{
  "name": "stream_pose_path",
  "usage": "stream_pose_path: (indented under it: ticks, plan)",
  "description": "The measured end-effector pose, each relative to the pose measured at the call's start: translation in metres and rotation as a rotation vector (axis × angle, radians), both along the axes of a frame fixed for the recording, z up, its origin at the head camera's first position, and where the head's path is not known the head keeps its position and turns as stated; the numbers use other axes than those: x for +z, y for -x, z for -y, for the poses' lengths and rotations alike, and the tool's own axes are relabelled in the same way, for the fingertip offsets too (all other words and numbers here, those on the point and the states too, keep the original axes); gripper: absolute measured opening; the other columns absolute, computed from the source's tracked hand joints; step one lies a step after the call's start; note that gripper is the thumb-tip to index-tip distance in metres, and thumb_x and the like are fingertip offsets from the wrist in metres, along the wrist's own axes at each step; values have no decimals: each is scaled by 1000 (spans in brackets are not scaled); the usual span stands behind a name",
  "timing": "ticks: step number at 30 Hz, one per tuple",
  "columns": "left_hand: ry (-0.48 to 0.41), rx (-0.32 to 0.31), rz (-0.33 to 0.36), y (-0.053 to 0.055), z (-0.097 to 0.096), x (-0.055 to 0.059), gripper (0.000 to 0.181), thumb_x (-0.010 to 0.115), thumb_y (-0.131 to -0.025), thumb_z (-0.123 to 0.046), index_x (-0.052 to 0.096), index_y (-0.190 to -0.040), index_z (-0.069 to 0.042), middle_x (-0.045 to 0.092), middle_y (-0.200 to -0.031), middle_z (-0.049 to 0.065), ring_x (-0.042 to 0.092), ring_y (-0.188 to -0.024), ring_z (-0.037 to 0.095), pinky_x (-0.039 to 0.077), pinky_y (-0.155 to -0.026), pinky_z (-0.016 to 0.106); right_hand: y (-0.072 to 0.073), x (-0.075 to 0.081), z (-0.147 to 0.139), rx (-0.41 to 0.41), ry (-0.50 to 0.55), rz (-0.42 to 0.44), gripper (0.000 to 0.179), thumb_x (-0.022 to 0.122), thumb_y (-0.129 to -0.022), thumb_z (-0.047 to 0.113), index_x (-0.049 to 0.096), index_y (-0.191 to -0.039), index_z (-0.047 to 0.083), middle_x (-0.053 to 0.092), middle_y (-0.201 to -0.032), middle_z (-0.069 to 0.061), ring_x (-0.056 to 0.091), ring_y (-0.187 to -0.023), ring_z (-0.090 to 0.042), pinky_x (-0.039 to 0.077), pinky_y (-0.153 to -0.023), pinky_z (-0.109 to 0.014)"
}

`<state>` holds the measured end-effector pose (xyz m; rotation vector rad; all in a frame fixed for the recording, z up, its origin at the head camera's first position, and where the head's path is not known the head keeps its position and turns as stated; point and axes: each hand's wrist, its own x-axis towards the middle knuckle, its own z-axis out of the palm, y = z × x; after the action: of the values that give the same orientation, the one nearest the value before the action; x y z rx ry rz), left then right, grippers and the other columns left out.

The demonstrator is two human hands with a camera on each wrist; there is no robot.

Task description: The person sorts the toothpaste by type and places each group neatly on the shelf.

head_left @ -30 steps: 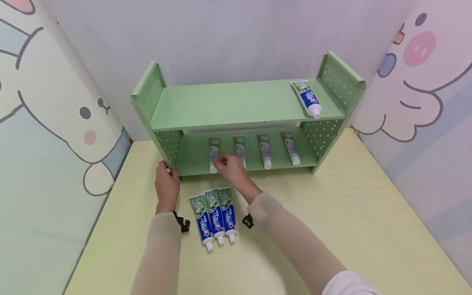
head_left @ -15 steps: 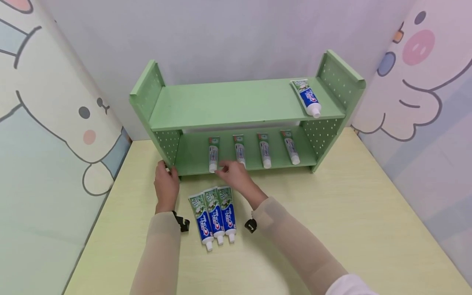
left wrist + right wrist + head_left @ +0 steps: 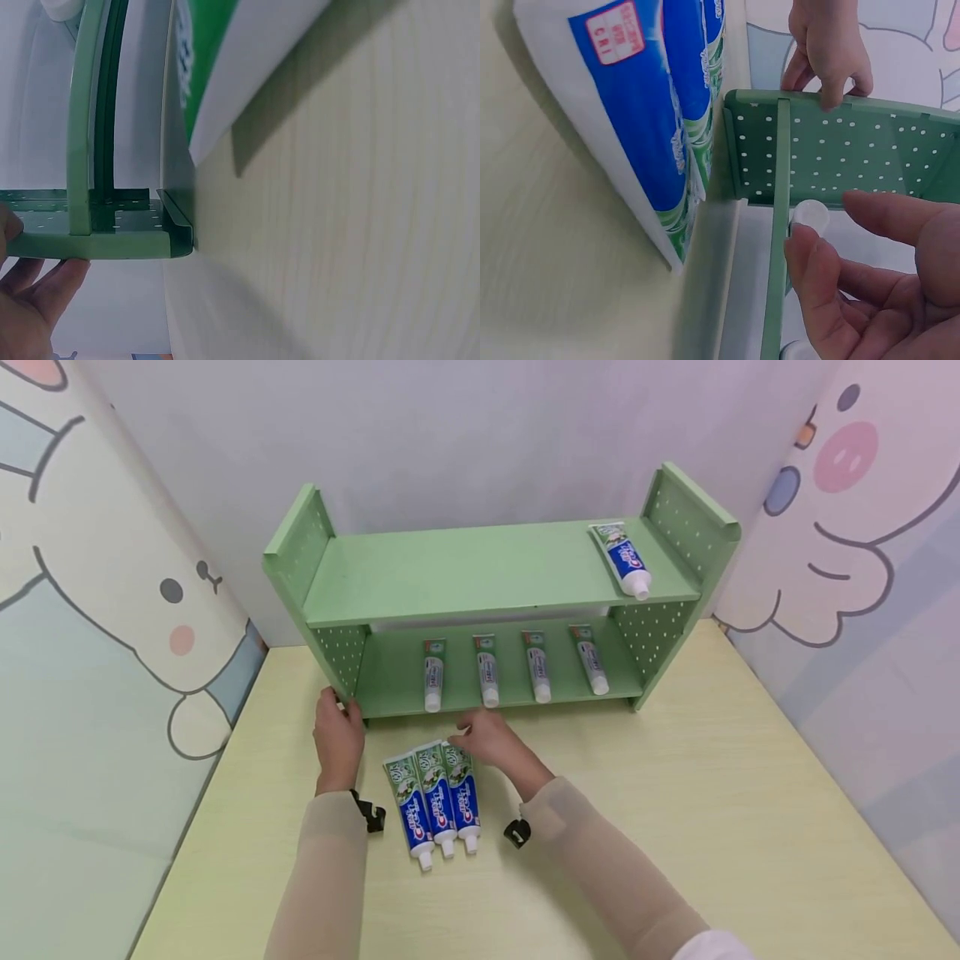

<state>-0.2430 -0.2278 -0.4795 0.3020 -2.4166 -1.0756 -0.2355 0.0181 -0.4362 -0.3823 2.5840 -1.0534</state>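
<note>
A green two-tier shelf [image 3: 450, 575] stands on the table. My left hand [image 3: 339, 739] grips the front edge of its left side panel, with thumb and fingers on either side of it in the left wrist view. My right hand [image 3: 491, 742] hovers in front of the lower tier, over the top end of the rightmost of three blue-and-green toothpaste tubes [image 3: 437, 797] lying side by side. In the right wrist view its thumb and loosely bent fingers [image 3: 817, 277] stand apart with nothing between them. Several grey-and-green toothpaste tubes [image 3: 433, 677] lie spaced along the lower tier, caps forward.
One blue-and-green toothpaste tube [image 3: 626, 564] lies at the right end of the upper tier. Walls with cartoon animals [image 3: 112, 568] close in the table [image 3: 750, 827] at left, back and right.
My right hand has drawn back from the leftmost lower-tier tube, moving down and slightly right to the loose tubes. The second tube's cap is now uncovered. My left hand stays put.
</note>
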Motion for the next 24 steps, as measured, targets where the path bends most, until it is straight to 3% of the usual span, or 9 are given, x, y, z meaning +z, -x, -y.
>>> stream_pose_path:
  ticks: [9, 19, 24]
  plan:
    - [-8, -6, 6, 0, 0, 0, 36, 43, -104, -20, 42, -132, 3, 52, -116, 21, 61, -92, 36, 52, -68, 47, -7, -10, -6, -17, -19, 100, 44, 68, -93, 23, 60, -126, -6, 62, -121, -18, 67, -71, -21, 55, -66, -33]
    - [-4, -7, 7, -1, 1, -1, 36, 43, -104, -20, 41, -132, 3, 52, -116, 21, 60, -91, 36, 51, -67, 47, -15, -18, -8, -44, -43, 164, 50, 70, -92, 24, 56, -129, -5, 65, -94, -10, 66, -68, -22, 54, -62, -33]
    - [-4, -5, 13, -2, 0, 1, 36, 43, -104, -21, 42, -132, 2, 52, -116, 20, 60, -90, 35, 51, -67, 46, -18, -25, -10, -68, -35, 198, 53, 70, -92, 24, 53, -132, -6, 64, -101, -13, 64, -65, -20, 54, -65, -35]
